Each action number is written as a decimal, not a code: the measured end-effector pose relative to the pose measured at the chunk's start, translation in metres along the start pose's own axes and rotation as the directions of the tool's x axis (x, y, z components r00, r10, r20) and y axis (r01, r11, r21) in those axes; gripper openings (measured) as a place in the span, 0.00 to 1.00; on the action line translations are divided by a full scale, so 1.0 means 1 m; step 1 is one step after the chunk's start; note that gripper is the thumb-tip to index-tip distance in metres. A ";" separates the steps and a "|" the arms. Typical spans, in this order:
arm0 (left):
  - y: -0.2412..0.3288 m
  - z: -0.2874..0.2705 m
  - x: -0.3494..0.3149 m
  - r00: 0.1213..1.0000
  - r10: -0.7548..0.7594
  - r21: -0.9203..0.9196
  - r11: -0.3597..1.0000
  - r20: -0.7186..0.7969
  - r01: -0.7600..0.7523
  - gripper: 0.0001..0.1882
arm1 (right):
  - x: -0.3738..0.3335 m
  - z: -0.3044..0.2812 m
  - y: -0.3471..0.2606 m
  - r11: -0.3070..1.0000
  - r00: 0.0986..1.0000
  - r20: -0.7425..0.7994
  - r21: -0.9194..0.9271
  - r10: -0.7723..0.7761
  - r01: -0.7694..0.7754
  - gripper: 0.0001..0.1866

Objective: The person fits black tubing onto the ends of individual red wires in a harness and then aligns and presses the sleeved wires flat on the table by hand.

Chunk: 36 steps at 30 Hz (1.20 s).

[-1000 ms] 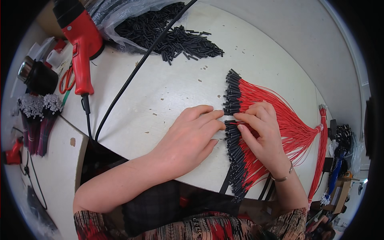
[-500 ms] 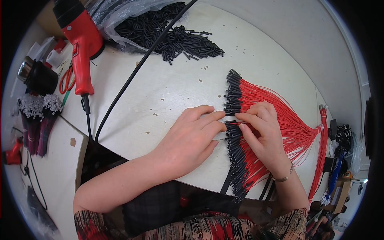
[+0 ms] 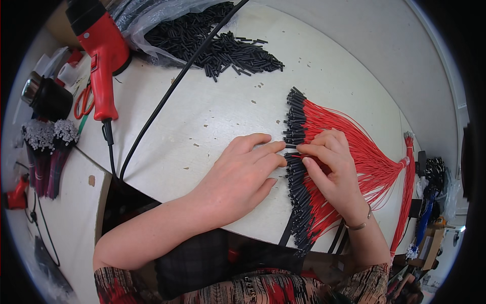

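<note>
A fan of red wires with short black tubes on their left ends lies on the white table. My left hand is palm down just left of the tube row, fingers stretched and thumb apart, index and middle fingertips at a gap in the row. My right hand lies over the wires with curled fingers; its index fingertip meets one black tube in the gap. A red wire end shows between its thumb and index finger. The undersides of the fingers are hidden.
Loose black tubes spill from a clear bag at the back. A red heat gun stands at the left, a black cable crossing beside it. Orange-handled scissors and wire bundles lie far left; another red bundle is at right.
</note>
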<state>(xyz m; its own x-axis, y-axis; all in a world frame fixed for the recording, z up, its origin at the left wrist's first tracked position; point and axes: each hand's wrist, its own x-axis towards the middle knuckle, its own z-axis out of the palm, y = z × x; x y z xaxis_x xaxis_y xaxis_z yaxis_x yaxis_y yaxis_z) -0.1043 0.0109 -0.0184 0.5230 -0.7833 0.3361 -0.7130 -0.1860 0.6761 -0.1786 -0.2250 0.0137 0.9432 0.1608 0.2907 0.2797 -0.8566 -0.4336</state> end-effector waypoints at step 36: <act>0.001 0.000 0.002 0.999 -0.041 -0.009 0.999 0.000 0.041 0.19 | 0.002 0.000 0.000 0.991 0.998 -0.044 -0.124 -0.047 0.041 0.08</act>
<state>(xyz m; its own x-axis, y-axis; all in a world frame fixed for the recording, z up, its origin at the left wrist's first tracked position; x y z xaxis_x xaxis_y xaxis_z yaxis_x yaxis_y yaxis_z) -0.1037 0.0089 -0.0175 0.5518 -0.7752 0.3076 -0.6867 -0.2131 0.6950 -0.1766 -0.2246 0.0140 0.9203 0.1791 0.3477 0.2938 -0.9034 -0.3122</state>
